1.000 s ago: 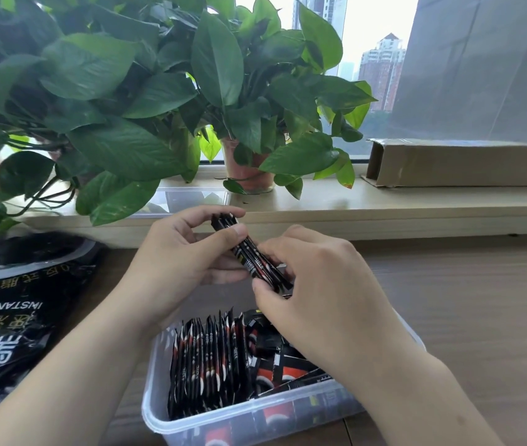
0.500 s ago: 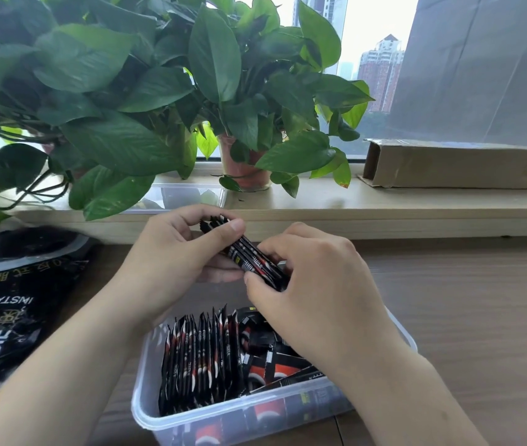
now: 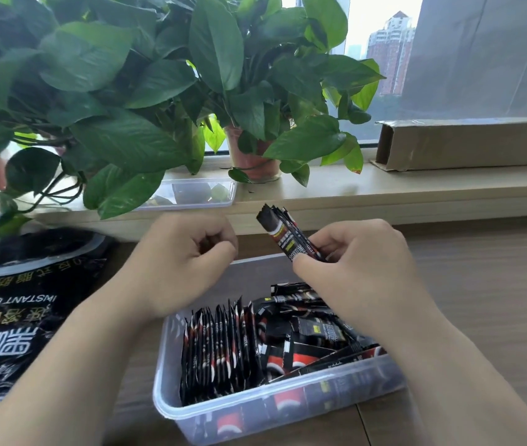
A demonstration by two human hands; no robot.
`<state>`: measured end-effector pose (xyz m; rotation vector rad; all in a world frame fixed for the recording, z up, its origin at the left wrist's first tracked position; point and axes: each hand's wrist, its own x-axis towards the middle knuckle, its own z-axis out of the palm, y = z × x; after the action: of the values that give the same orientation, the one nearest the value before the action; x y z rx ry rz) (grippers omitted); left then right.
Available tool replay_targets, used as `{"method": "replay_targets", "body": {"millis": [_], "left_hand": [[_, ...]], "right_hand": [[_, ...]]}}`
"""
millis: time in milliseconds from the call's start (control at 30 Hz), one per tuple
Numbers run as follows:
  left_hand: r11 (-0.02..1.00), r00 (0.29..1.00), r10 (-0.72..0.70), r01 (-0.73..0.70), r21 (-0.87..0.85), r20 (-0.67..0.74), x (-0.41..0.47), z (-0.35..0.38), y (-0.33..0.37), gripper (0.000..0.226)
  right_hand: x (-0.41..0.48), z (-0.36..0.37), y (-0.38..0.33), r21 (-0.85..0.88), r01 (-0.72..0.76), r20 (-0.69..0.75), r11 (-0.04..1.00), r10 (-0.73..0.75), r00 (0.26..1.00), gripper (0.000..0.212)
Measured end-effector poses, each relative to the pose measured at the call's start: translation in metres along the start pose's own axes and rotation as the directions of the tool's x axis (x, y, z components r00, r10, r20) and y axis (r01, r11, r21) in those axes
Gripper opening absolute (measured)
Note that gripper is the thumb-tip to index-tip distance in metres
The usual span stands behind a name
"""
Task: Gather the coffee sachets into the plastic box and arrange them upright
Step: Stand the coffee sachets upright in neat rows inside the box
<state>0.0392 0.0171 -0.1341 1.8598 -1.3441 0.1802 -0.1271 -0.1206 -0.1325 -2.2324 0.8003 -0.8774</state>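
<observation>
A clear plastic box sits on the wooden table below my hands. Several black-and-red coffee sachets stand upright in a row in its left half. More sachets lie in a loose heap in its right half. My right hand hovers over the box and grips a small bundle of sachets, which tilts up and to the left. My left hand is just left of the bundle, fingers curled, holding nothing.
An opened black instant-coffee bag lies on the table at left. On the windowsill behind are potted leafy plants, a clear box lid and a long cardboard box. Bare table extends to the right.
My left hand has let go of the sachet bundle and pulled away to the left. The right hand alone now holds the bundle, which has turned more upright.
</observation>
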Motion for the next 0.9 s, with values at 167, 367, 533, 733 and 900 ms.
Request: {"method": "replay_targets", "body": {"millis": [167,367,533,733,900], "left_hand": [[0.996,0.986,0.093,-0.091,-0.022,0.138,0.0,0.007,-0.004,0.024],[0.981,0.997,0.034,-0.021,-0.195,0.066,0.002,0.012,-0.006,0.026],[0.978,0.99,0.082,-0.057,-0.202,0.117,0.009,0.019,-0.004,0.028],[0.962,0.936,0.22,-0.161,-0.22,0.275,0.008,0.015,0.004,0.034],[0.98,0.705,0.086,0.067,-0.187,0.704,0.007,-0.001,-0.045,0.016]], "right_hand": [[0.001,0.002,0.001,0.048,-0.035,0.082,0.998,0.031,0.996,0.008],[0.004,0.002,0.006,0.109,-0.115,0.134,0.987,0.1,0.986,0.008],[0.007,-0.006,0.012,0.1,-0.182,0.158,0.978,0.165,0.974,0.008],[0.013,-0.011,0.019,0.108,-0.221,0.163,0.969,0.202,0.966,0.006],[0.015,-0.009,0.02,0.107,-0.225,0.177,0.969,0.204,0.963,0.009]]}}
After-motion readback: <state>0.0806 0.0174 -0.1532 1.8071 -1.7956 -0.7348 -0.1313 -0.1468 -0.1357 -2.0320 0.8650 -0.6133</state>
